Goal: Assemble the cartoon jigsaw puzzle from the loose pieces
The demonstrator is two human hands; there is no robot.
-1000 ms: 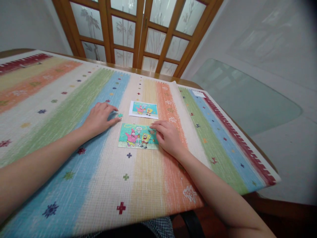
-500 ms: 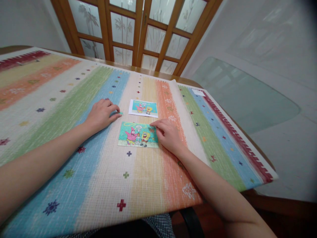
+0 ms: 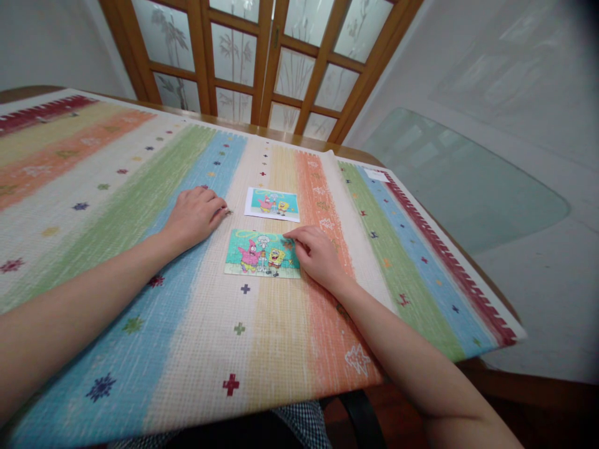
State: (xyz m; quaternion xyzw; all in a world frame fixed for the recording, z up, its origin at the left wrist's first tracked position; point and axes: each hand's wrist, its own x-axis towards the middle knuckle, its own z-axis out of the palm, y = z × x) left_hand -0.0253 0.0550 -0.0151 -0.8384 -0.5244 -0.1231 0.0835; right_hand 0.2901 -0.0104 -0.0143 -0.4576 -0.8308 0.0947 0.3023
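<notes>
A jigsaw puzzle [image 3: 250, 252] with cartoon figures on a teal ground lies flat on the striped tablecloth. At its upper right corner rests my right hand [image 3: 318, 254], index finger stretched out onto the puzzle and nothing held. A small brownish patch shows just under that fingertip; I cannot tell what it is. My left hand [image 3: 196, 214] is on the blue stripe, left of the puzzle, with thumb and fingers pinched. Between the tips shows a small puzzle piece [image 3: 228, 211], mostly hidden. Beyond the puzzle lies a white-edged picture card [image 3: 274, 204] with the same cartoon scene.
The tablecloth [image 3: 281, 349] has coloured stripes and covers the table. A small white label [image 3: 376, 174] is near its far right edge. Wooden doors with frosted panes [image 3: 234, 72] stand behind the table, and a pale wall is at the right.
The small piece in my left fingers showed teal before; now it looks brownish and less of it is seen. My right hand has stayed at the puzzle's corner.
</notes>
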